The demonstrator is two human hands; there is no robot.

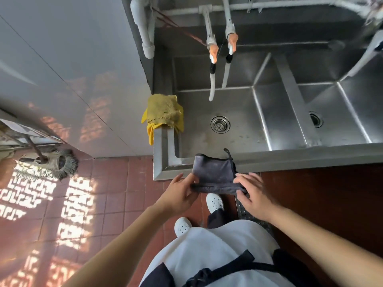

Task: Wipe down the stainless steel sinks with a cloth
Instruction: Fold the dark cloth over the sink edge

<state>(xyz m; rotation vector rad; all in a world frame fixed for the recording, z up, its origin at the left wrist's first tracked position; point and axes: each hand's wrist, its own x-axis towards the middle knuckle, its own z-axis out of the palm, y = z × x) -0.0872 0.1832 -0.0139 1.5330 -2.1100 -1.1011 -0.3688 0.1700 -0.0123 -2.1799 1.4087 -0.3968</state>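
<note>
yellow cloth (pixel 163 112) draped over sink's left rim | two taps with orange handles (pixel 213 51) and white hoses hanging | mop head (pixel 51 162) on red tiled floor (pixel 116 183), left | white clogs (pixel 215 202) | white pipes (pixel 145 27)

We note the steel sink unit (pixel 269 156): a yellow cloth (pixel 163 112) draped over its left rim, a grey cloth (pixel 213 168) lying over its front edge near the front-left corner.
</note>
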